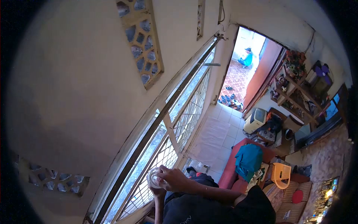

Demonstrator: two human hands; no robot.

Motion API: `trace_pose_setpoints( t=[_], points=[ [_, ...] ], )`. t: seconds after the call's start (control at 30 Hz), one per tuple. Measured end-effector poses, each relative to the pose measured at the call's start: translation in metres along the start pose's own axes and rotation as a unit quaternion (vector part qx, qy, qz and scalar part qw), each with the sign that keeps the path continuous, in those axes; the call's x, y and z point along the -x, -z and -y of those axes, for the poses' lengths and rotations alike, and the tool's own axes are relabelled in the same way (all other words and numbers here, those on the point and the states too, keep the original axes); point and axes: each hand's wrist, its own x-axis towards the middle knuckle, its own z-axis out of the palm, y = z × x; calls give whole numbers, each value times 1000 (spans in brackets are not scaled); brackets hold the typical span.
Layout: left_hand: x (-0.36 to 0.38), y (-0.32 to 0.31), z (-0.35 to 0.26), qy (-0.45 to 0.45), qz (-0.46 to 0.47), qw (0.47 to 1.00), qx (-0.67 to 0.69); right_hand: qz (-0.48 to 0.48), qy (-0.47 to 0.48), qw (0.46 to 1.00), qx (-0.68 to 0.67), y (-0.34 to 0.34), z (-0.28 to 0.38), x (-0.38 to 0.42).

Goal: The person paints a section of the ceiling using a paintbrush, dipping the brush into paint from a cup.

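Close to my body, beside the window, I hold a clear round container (153, 178), which looks like a cup or jar; its exact kind is hard to tell. My right hand (172, 180) is closed at its top, with fingers bent over or into its mouth. Below it, my left hand (158, 191) supports the container from underneath, its fingers mostly hidden. A dark shirt (209, 209) covers my torso.
A grilled window (192, 112) runs along the left. Nearby stand a red sofa (228, 170) with a teal bag (249, 160) and an orange plastic chair (280, 175). Shoes (230, 100) lie at the doorway; beyond it a person (246, 59) in blue crouches.
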Motion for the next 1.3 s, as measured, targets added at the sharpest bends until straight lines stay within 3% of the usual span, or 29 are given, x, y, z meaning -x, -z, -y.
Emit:
trace_pose_setpoints(
  t=[0.13,0.2,0.4,0.83,0.9,0.93,1.0,1.03,1.1,1.13,1.17,1.3],
  points=[
    [4,8,-7,3,5,1000,0,16,8,1000,5,-4,4,-4],
    [6,9,-5,2,-27,996,80,24,10,1000,7,-6,6,-6],
    [9,21,0,-12,-34,999,-14,32,31,999,-6,-20,7,-11],
    [11,23,27,3,-52,997,52,37,19,999,-8,-27,10,-15],
    [11,22,39,30,-49,982,179,32,16,999,-5,-27,11,-14],
    [12,23,36,30,-51,982,179,30,16,999,-2,-27,11,-14],
    [3,25,0,-2,-27,999,-29,12,21,1000,-12,-27,7,-13],
    [0,26,-10,-11,-14,1000,9,-1,30,999,-26,-28,7,-12],
    [-5,27,6,-126,-2,984,-124,4,24,999,-40,-33,-2,-11],
    [-4,28,8,-95,-15,991,-94,-55,63,996,-35,-36,-3,-14],
    [-3,27,9,-68,-32,995,-59,-29,7,999,-30,-27,4,-14],
    [1,29,15,-73,-54,994,-55,-7,25,999,38,-27,7,-22]
  ],
)
